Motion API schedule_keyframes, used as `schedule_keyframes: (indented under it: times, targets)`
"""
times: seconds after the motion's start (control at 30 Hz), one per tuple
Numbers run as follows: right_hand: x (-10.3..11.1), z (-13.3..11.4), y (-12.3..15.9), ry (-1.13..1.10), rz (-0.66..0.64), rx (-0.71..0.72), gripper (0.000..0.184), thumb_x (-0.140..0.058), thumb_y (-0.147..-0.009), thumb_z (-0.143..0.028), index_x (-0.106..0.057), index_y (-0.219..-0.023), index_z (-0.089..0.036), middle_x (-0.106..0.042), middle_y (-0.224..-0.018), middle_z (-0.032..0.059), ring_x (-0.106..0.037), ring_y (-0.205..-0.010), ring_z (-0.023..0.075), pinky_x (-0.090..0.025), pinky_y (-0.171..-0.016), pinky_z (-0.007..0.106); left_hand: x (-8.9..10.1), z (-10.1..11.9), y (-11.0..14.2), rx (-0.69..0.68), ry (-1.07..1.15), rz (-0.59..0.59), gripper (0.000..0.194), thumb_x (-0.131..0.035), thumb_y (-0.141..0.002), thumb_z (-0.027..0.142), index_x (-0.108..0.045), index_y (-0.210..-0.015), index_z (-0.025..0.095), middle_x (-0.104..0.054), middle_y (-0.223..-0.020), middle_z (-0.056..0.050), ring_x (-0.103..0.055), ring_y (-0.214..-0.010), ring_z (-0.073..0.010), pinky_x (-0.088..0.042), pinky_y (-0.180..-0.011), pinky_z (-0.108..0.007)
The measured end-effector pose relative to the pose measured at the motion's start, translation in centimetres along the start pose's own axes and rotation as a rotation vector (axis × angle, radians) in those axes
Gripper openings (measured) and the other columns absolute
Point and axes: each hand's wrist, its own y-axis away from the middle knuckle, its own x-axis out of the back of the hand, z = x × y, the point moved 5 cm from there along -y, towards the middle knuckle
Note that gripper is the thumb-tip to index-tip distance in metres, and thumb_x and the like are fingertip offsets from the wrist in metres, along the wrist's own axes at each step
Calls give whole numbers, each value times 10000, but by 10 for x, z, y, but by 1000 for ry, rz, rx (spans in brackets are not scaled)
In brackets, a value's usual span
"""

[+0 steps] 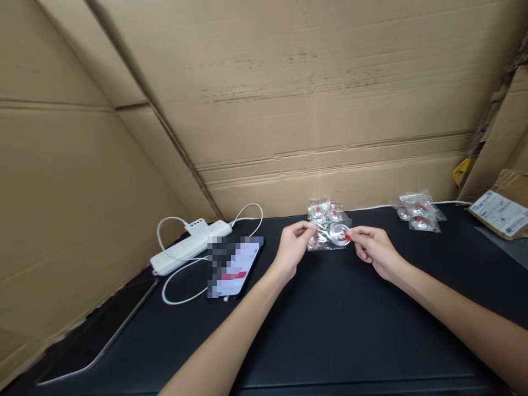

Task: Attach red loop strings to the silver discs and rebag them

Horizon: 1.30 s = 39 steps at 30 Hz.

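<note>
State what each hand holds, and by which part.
Right hand: a clear disc, by its red part. Left hand: apparently a clear plastic bag, near its left side.

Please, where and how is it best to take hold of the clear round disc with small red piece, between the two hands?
Probably by the small red piece of the clear round disc, from the right: it points that way, looks narrow enough to pinch, and the right hand pinches there. The left hand and crinkled transparent plastic film crowd the left side.
</note>
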Motion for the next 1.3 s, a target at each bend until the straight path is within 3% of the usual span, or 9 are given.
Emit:
schedule_keyframes:
  times: [0.13, 0.23, 0.37, 0.47, 0.53, 0.63, 0.77, 1.13, 1.3]
  targets:
    - [10, 1, -6, -38, 74, 7, 295, -733, -684, -391, -625, -793, -140, -425, -396, -70, -329, -350, 54, -187, -337, 178, 33, 2, -16, -37, -68, 189, 174, -666, -711, 312, -685, -743, 142, -652, -708, -44, -580, -548, -154, -486, -548, -283]
    - [11, 0, -7, -49, 79, 14, 270, -721, -689, -383, -600, -753, -150, -439, -416, -61, -346, -353, 59, -211, -337, 182, 61, 10, -21, -103, -442, 356, 181, -613, -760, 285, -680, -872, 159, -688, -742, -53, -638, -564, -186, -496, -605, -300]
    - [10, 0, -6, -55, 65, 9, 266, -722, -684, -374, -588, -736, -151, -501, -499, -32, -391, -378, 63, -242, -340, 183, 77, 16, -20, -81, -1108, 385, 358, -545, -794, 210, -607, -1140, 142, -698, -777, -119, -675, -785, -298, -478, -745, -378]
    - [9, 1, -6, -55, 55, 1, 249, -713, -690, -359, -594, -745, -148, -496, -507, -34, -399, -388, 62, -247, -344, 178, 77, 15, -16, -13, -1459, 358, 334, -499, -823, 260, -631, -1096, 118, -675, -917, -211, -622, -914, -385, -464, -745, -442]
    - [8, 1, -6, -54, 54, 0, 231, -699, -698, -347, -598, -747, -145, -490, -511, -36, -399, -390, 60, -243, -343, 173, 70, 18, -15, -104, -1581, 342, 314, -474, -831, 247, -646, -1055, 109, -640, -998, -230, -574, -982, -397, -457, -778, -456]
    - [8, 2, -7, -48, 63, 2, 210, -682, -703, -333, -597, -732, -143, -506, -528, -29, -399, -387, 56, -241, -336, 173, 54, 15, -17, -294, -1589, 165, 277, -447, -829, 161, -660, -1005, 149, -619, -1025, -177, -530, -1036, -335, -434, -875, -415]
    - [8, 2, -7, -37, 66, -5, 190, -665, -714, -322, -599, -716, -145, -497, -502, -36, -387, -374, 56, -249, -336, 177, 38, -2, -18, -297, -1545, -137, 285, -415, -871, 155, -669, -996, 180, -619, -984, -126, -546, -961, -269, -427, -864, -358]
    - [7, 4, -7, -3, 55, -19, 163, -648, -733, -300, -618, -738, -140, -470, -435, -48, -377, -363, 59, -268, -332, 167, 28, -3, -8, -239, -1661, -5, 456, -325, -955, 386, -670, -1070, 111, -576, -1051, -212, -510, -988, -358, -409, -812, -443]
    - [5, 5, -7, 62, 44, 13, 184, -639, -744, -320, -630, -761, -137, -498, -448, -44, -400, -359, 60, -283, -327, 161, 5, 22, 8, -455, -1263, 47, 389, -395, -947, 361, -632, -1170, 149, -605, -1064, -169, -515, -1044, -330, -380, -918, -431]
